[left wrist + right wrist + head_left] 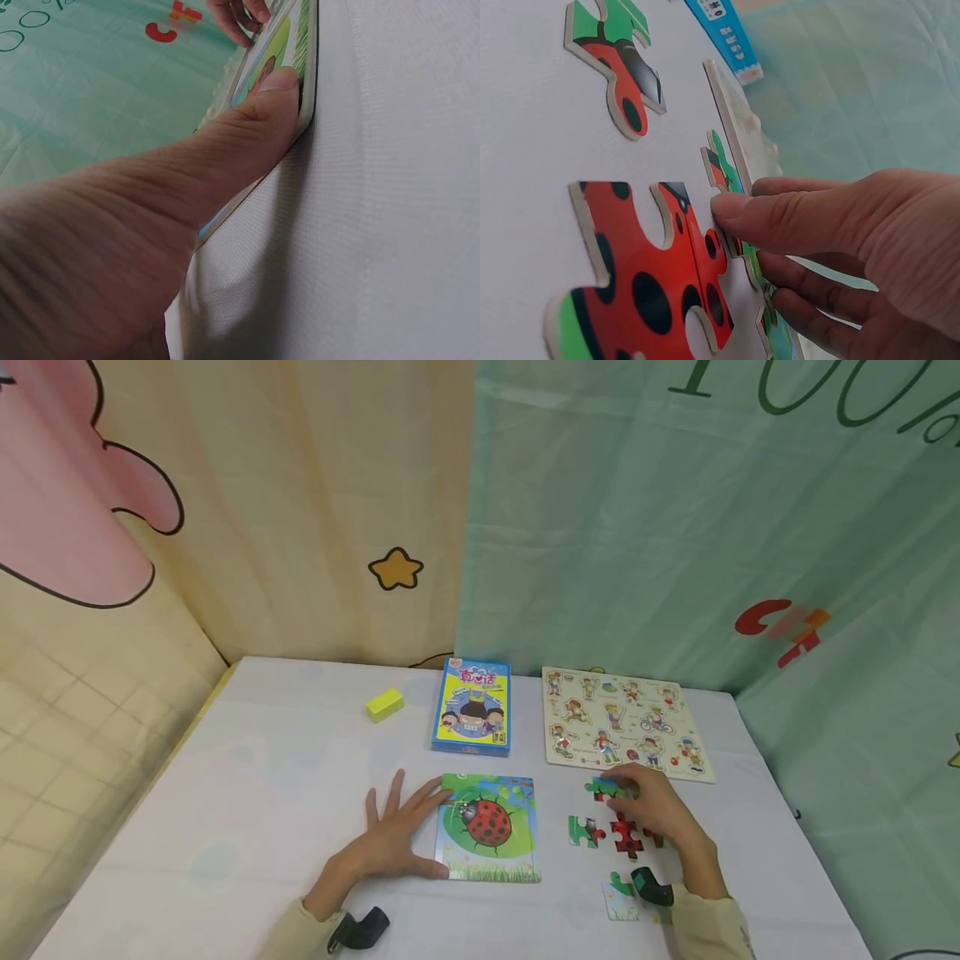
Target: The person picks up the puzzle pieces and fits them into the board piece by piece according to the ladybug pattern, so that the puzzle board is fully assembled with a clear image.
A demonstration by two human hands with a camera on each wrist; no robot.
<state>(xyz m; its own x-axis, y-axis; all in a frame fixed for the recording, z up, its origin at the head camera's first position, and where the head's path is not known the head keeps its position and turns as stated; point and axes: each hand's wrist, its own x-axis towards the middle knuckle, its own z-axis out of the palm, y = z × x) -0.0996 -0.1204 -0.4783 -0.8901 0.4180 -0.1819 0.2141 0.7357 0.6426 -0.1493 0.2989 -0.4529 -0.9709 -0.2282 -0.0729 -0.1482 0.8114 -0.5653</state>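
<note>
Green puzzle piece (600, 787), apparently pinched, in right hand (654, 800); left hand (393, 837) outspread against ladybird board (487, 828).

Left fingers (394, 792) spread; right fingers (817, 283) bent

Square puzzle board (489, 828): red ladybird, black spots, green oval. Loose interlocking jigsaw pieces (626, 837) — red, black-spotted, green. Along the white tabletop's (247, 793) far edge — a yellow rectangular block (385, 704), a blue-and-yellow cartoon-printed box (472, 707), a cream board (626, 724) patterned with multicoloured figures.
</note>
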